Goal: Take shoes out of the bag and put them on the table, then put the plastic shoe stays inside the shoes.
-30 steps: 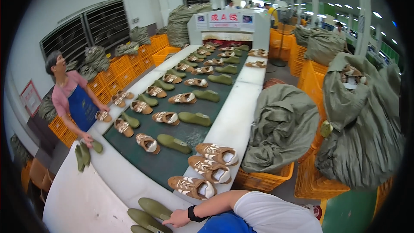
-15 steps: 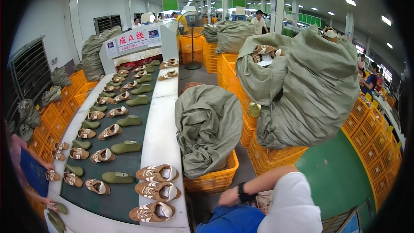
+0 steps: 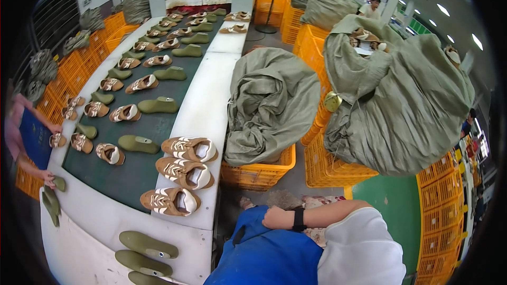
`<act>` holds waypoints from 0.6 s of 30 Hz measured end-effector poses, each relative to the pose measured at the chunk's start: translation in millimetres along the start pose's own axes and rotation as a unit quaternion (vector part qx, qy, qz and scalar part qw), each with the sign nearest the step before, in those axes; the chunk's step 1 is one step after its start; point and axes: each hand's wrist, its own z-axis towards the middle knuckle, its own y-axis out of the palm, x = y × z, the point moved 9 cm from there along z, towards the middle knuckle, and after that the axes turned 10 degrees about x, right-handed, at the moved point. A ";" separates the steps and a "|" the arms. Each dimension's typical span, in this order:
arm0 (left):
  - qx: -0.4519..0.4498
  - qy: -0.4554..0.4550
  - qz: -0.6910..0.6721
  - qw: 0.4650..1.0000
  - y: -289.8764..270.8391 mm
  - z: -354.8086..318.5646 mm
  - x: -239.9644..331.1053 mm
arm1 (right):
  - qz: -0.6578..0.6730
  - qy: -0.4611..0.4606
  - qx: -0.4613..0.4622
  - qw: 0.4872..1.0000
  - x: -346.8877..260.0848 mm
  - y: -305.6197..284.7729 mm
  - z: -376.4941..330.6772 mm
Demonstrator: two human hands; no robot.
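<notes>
My right hand (image 3: 275, 217) is closed in a fist against a blue apron (image 3: 264, 256), its forearm bent across from a white sleeve. A black band (image 3: 299, 219) is round the wrist; whether the fingers hold anything is hidden. My left hand is not in view. To the left, three brown-and-white sneakers (image 3: 185, 173) stand in a row on the conveyor's white edge (image 3: 198, 111). Nearer to me, green shoe lasts (image 3: 148, 244) lie on the white end surface, the nearest cut off by the lower edge.
A green belt (image 3: 95, 174) carries rows of sneakers and lasts. Across it, a co-worker in pink sleeves has one hand (image 3: 47, 178) by a last, another near a shoe. Beside the conveyor, an orange crate (image 3: 259, 174) bears a grey-green sack (image 3: 269, 105); fuller sacks (image 3: 401, 111) stand on crates at right.
The view has tilted down and shifted, bringing the near lasts and more of the blue apron into sight. My right hand stays closed by the apron. The co-worker's hands stay near the shoe and last.
</notes>
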 end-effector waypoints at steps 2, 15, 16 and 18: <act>-0.012 0.021 0.007 1.000 -17.0 -2.7 14.5 | 0.015 -0.031 -0.013 0.999 2.1 -3.4 12.2; -0.048 0.217 0.005 0.975 -129.1 45.0 181.5 | 0.096 0.469 0.205 0.854 287.0 -25.4 74.9; -0.051 0.231 0.005 0.972 -137.3 46.8 194.4 | 0.178 0.486 0.167 0.839 293.1 -1.3 74.9; -0.054 0.268 0.004 0.962 -151.9 56.4 219.8 | 0.265 0.476 0.208 0.812 304.1 35.3 74.0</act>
